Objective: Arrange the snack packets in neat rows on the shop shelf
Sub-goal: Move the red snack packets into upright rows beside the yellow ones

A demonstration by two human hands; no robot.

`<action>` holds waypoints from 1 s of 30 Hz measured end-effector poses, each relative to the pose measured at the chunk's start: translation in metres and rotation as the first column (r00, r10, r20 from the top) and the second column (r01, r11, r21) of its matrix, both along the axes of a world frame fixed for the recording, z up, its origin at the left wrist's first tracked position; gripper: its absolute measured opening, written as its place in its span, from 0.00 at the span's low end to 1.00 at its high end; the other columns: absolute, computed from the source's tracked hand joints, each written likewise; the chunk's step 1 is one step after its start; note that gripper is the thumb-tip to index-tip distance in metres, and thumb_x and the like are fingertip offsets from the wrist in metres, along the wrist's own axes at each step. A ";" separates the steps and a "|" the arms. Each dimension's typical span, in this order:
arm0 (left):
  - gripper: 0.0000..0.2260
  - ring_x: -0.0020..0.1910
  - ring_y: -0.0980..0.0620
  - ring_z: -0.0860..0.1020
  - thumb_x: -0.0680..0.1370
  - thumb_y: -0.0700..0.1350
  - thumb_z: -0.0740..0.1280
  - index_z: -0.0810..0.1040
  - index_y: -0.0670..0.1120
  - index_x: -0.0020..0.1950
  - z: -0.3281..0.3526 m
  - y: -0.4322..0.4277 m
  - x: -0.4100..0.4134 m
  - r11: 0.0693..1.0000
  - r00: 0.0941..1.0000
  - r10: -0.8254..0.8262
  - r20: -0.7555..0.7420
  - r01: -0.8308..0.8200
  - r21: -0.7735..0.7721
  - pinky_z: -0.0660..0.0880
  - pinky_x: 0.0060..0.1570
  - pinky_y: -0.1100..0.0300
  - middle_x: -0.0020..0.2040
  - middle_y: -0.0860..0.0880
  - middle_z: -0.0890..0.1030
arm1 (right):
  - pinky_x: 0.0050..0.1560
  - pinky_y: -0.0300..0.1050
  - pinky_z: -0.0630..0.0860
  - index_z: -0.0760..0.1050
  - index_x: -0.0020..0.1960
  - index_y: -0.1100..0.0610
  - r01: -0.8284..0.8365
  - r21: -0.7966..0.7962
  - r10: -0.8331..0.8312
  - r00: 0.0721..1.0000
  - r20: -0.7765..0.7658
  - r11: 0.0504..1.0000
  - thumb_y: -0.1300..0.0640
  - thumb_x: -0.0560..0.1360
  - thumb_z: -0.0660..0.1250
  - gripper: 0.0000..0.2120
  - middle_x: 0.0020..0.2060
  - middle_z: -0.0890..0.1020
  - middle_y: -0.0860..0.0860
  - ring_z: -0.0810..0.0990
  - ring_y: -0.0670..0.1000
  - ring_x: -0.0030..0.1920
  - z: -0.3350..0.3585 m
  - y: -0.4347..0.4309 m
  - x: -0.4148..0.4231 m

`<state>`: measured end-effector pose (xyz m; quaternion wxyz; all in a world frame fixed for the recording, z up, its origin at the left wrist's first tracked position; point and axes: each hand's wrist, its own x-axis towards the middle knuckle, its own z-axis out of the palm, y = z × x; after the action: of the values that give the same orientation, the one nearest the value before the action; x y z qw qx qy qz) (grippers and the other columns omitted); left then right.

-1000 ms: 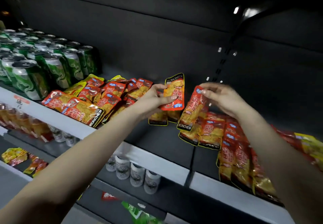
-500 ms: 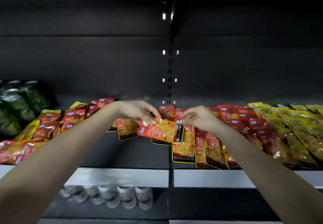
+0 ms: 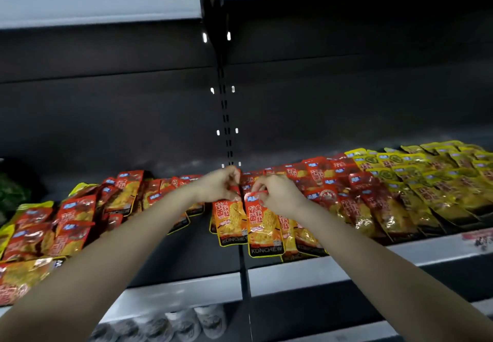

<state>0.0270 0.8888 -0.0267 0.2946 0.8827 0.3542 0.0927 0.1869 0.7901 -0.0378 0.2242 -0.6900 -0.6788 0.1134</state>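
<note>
Pinch grips both sides: holds top edge of left red packet (image 3: 230, 221) in left hand (image 3: 217, 185), top edge of right red packet (image 3: 262, 227) in right hand (image 3: 278, 195). Has both lying side by side on the shelf (image 3: 186, 291) at its middle seam, edges touching. Flanked by loose red heap (image 3: 72, 219) on the left, red rows (image 3: 344, 192) then yellow rows (image 3: 440, 179) on the right.
</note>
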 end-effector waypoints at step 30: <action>0.40 0.77 0.49 0.47 0.72 0.53 0.71 0.48 0.55 0.76 -0.014 -0.047 -0.066 0.999 0.936 -0.036 -0.350 0.040 0.004 0.50 0.75 0.53 0.78 0.51 0.41 | 0.69 0.48 0.64 0.66 0.70 0.47 -0.171 -0.288 0.217 0.967 0.137 0.942 0.51 0.71 0.72 0.30 0.70 0.70 0.49 0.68 0.51 0.70 0.017 0.008 0.000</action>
<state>-0.0394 0.8418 -0.0408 0.2237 0.8935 0.3831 -0.0692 0.1864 0.7984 -0.0207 0.0570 -0.6509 -0.7378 0.1697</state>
